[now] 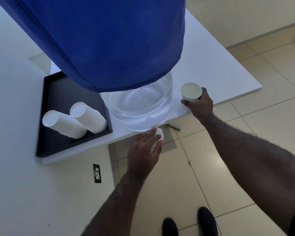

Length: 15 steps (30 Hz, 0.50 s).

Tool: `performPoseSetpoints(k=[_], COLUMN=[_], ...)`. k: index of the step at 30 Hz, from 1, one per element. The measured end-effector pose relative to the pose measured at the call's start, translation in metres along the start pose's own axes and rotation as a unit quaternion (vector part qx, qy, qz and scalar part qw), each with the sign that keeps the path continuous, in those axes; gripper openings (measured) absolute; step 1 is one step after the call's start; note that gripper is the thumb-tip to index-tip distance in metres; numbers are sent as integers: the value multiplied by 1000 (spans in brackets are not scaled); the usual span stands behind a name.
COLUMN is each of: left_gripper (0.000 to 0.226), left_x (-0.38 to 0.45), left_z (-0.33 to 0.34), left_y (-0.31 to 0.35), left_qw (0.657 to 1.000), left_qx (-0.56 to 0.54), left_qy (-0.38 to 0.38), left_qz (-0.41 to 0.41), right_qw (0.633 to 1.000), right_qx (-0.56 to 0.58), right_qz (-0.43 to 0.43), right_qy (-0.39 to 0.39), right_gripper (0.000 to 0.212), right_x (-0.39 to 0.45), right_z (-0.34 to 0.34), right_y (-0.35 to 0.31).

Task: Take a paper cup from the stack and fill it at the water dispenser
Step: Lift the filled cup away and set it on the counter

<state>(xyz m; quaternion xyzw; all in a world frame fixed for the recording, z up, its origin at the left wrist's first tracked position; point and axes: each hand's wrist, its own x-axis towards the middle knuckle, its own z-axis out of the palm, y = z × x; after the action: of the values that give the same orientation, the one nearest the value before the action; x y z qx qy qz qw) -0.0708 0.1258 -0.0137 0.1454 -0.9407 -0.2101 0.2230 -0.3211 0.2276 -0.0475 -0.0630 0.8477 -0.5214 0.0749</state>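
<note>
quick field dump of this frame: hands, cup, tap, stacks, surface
left hand: fingers on the tap, grip closed around it
right hand: holds cup upright at table edge
cup: looks empty, right of the jug, not under tap
stacks: two, upside down, on black tray
jug: clear base, blue cover
</note>
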Motion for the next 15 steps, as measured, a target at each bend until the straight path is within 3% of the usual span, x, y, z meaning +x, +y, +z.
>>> performPoseSetpoints(k=[4, 9, 15], left_gripper=[21, 22, 19], left_x=[-1, -2, 2], left_z=[1, 4, -3], left_y=[0, -2, 4], left_qw=[1000, 1000, 999], left_qx=[2, 12, 23], left_qy=[3, 3, -25], left_qz=[0, -3, -35], right_qw=[1000, 1000, 997], right_qx=[-2, -7, -52], right_qz=[8, 9, 18], right_qy=[-8, -28, -49], right_gripper=[69, 93, 101], right_x=[1, -5, -24], right_z=[-1, -1, -11], right_y=[1, 0, -2])
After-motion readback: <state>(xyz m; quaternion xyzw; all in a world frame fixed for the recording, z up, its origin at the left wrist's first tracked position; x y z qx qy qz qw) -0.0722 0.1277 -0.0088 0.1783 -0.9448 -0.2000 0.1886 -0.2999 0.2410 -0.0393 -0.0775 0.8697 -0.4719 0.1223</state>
